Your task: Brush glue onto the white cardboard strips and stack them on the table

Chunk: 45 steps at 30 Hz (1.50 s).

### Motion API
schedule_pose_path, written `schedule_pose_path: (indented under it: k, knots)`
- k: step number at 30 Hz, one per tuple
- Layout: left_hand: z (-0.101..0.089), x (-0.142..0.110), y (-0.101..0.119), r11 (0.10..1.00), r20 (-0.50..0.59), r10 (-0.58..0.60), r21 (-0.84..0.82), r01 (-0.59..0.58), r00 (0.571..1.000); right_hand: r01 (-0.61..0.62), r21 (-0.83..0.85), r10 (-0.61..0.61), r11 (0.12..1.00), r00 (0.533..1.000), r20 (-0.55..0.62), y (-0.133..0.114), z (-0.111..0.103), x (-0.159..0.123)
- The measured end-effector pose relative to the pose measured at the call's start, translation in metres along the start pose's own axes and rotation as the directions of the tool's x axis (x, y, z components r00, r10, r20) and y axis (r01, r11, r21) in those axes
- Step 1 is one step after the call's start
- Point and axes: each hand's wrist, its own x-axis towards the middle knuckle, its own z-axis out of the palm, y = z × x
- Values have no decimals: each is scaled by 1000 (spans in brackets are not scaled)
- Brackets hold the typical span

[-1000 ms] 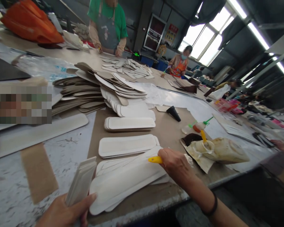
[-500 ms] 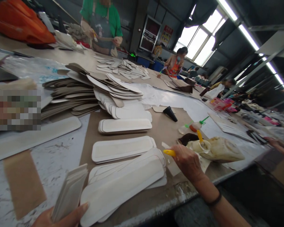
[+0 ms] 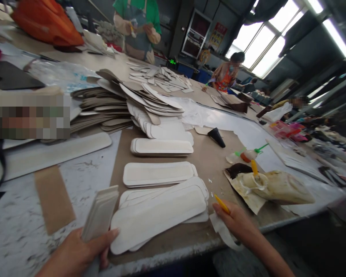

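Note:
My left hand (image 3: 86, 246) grips a stack of narrow pale strips (image 3: 100, 213), its thumb tip against the end of the nearest long white panel with rounded ends (image 3: 158, 217). That panel lies fanned over others like it. A yellow-handled tool (image 3: 222, 204) is in my closed right hand (image 3: 236, 217); its working end cannot be made out. From under the same hand a thin whitish strip (image 3: 226, 234) hangs towards the table edge. Two neater piles of white panels, a middle pile (image 3: 158, 174) and a farther pile (image 3: 163, 147), lie beyond.
A cut-open plastic container (image 3: 288, 186) with another yellow handle lies at the right. Behind it are a small bottle with a green nozzle (image 3: 249, 154) and a black cone (image 3: 217, 137). Large stacked panels (image 3: 100, 109) rise back left. A co-worker in green (image 3: 138, 30) stands across the table.
My right hand has drawn nearer the table's front edge, and the whitish strip now trails from it. My left hand still holds its stack. The view has shifted left.

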Motion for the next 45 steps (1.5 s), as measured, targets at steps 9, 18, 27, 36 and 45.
schedule_pose_path:
  k: [9,18,27,36,45]
  knots:
    - [-1,-15,14,995,60,48,-91,-42,997,-273,431,227,860,962,154,-19,12,9]
    - [-8,-23,21,990,138,128,-81,-118,982,-368,702,316,609,925,210,-26,22,-14]
    - [-10,-21,11,946,202,33,-322,35,979,-369,834,259,411,924,282,-30,27,-25]
    - [-25,-9,28,959,161,16,-282,31,987,-296,779,209,553,954,214,-33,18,-1]
    - [-33,34,107,979,51,201,19,-202,978,-274,839,332,470,936,119,-42,-3,18]
